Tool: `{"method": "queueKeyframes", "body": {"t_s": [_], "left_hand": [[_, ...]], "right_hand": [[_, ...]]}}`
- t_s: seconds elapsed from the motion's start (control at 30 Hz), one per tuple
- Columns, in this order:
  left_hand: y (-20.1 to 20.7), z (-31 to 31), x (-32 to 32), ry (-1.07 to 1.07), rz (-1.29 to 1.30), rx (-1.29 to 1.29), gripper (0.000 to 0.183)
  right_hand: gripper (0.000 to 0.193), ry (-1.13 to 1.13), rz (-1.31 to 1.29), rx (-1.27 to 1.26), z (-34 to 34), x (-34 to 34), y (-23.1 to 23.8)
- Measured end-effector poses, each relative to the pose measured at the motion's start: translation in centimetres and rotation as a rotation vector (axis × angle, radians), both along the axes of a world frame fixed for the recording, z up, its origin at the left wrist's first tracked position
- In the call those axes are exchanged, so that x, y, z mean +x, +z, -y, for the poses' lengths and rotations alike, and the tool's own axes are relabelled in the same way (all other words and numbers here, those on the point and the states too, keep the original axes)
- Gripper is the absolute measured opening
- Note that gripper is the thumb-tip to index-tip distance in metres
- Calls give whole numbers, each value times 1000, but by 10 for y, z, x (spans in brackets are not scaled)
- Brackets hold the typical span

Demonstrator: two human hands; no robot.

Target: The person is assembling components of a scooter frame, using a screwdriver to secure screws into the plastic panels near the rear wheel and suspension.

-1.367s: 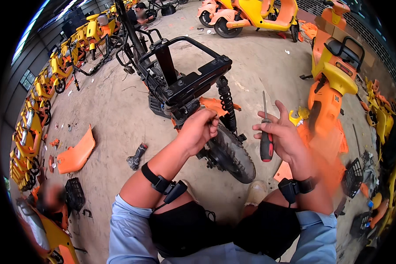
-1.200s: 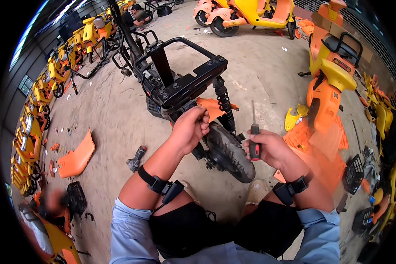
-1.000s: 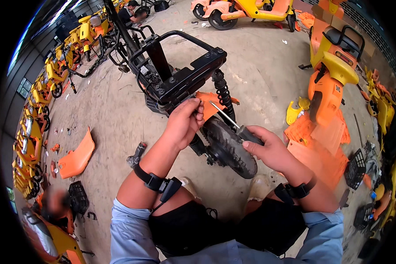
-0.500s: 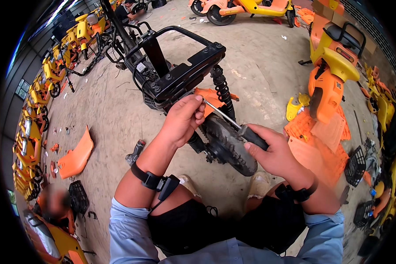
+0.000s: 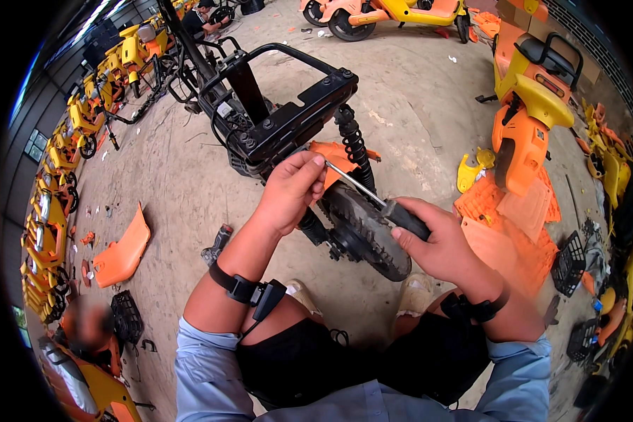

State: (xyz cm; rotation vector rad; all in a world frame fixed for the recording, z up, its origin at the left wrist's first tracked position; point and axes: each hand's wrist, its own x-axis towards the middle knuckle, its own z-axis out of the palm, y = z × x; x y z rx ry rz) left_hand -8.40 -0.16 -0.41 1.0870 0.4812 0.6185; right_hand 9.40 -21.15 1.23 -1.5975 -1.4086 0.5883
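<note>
My right hand [image 5: 439, 235] is closed round the black handle of a screwdriver [image 5: 359, 186], its metal shaft slanting up and left. At the shaft's tip, my left hand [image 5: 293, 191] is pinched together; whatever sits between thumb and fingers is too small to make out. Both hands are above the rear wheel [image 5: 369, 232] of a stripped scooter frame [image 5: 295, 116]. A coil shock absorber [image 5: 354, 141] stands just beyond the shaft. An orange piece [image 5: 334, 155] of bodywork shows behind my left fingers.
On the floor lie a dark tool [image 5: 217, 244] and an orange panel [image 5: 123, 250] at left, with orange panels [image 5: 506, 232] and black crates [image 5: 568, 264] at right. A yellow-orange scooter [image 5: 527, 119] stands at right. Another person [image 5: 198, 21] crouches far back.
My hands and the screwdriver keep almost the same place and grip. The view has shifted very slightly.
</note>
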Motion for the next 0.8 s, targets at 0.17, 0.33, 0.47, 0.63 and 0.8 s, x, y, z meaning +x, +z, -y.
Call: {"method": "queueKeyframes", "body": {"t_s": [0.17, 0.33, 0.47, 0.63, 0.8], "left_hand": [[3, 0, 0, 40, -133, 114, 12], [-1, -3, 0, 23, -103, 103, 12], [-2, -3, 2, 52, -65, 77, 15], [-2, -6, 2, 102, -37, 59, 18], [-5, -8, 1, 108, 75, -41, 20]], "right_hand": [[41, -26, 245, 82, -1, 4, 5], [41, -56, 59, -28, 0, -1, 12], [39, 22, -236, -69, -2, 1, 1], [34, 51, -545, -105, -9, -1, -1], [35, 55, -435, -14, -19, -13, -7]]}}
